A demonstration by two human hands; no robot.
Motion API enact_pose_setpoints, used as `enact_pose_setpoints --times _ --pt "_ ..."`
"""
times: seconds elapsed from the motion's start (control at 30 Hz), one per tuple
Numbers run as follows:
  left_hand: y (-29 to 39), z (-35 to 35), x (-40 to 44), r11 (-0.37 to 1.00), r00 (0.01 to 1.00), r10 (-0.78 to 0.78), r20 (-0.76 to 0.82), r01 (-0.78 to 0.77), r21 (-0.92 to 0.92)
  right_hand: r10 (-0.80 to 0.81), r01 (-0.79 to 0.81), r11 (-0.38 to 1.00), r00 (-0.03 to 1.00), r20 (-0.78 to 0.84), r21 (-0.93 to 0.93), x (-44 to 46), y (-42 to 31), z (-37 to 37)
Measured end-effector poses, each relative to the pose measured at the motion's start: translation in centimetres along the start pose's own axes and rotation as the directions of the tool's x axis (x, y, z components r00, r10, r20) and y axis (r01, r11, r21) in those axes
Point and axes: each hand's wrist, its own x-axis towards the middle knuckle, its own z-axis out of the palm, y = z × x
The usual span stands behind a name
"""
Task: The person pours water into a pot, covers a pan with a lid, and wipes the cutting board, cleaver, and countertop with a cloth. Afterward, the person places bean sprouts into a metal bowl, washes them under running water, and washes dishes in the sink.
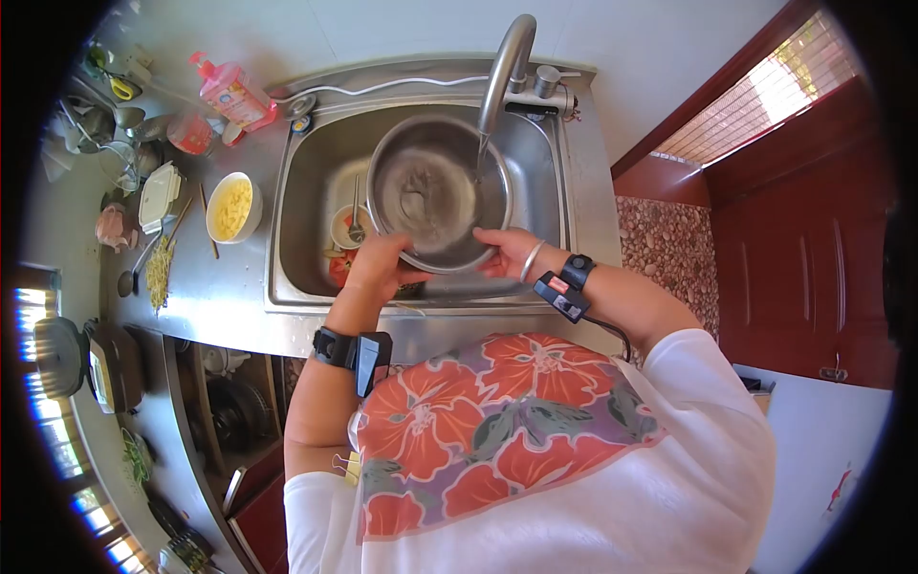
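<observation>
A round metal basin (440,191) is held over the steel sink (316,191), below the curved faucet (507,77). Water runs from the spout into it. My left hand (382,266) grips the basin's near left rim, with the thumb on top. On the near right rim is my right hand (507,253), its thumb over the edge and its fingers partly hidden below. A small white bowl (341,230) with a spoon (357,206) lies in the sink at the left, beside red and pale scraps (338,268).
Left of the sink stand a bowl of yellow pieces (232,208), chopsticks (208,222), a pink pump bottle (234,93) and a pile of thin greenish strips (161,273). A white cord (382,84) runs behind the sink. At the right is a red door (803,230).
</observation>
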Motion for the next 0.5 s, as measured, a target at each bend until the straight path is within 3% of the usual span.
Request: enact_pose_setpoints --times 0.1,0.2,0.33,0.43,0.47,0.5 --pt "2.2 2.6 -2.2 0.920 0.927 0.319 -0.197 -0.252 0.302 -0.044 0.044 0.994 0.999 0.005 -0.097 1.3 -1.4 0.5" --pt "2.6 0.9 -1.4 0.598 0.792 0.576 -0.205 -0.237 0.765 -0.134 0.129 0.988 0.989 -0.058 -0.079 4.2 -3.9 0.1" --pt "3.1 0.5 -3.1 0.350 0.644 0.721 -0.255 -0.022 0.936 -0.267 0.266 0.963 0.940 -0.211 -0.030 5.0 -7.8 1.1" --pt "2.6 -0.4 -3.8 0.242 0.440 0.879 -0.184 -0.078 0.967 -0.411 0.410 0.912 0.912 -0.018 -0.022 3.7 -9.5 1.8" --pt "2.5 -0.4 -4.1 0.342 0.438 0.861 -0.259 -0.120 0.932 -0.422 0.422 0.903 0.906 0.022 -0.084 4.0 -9.7 1.4" --pt "2.3 -0.8 -4.1 0.298 0.398 0.889 -0.228 -0.123 0.947 -0.409 0.397 0.897 0.912 -0.024 -0.195 4.1 -9.6 1.1"
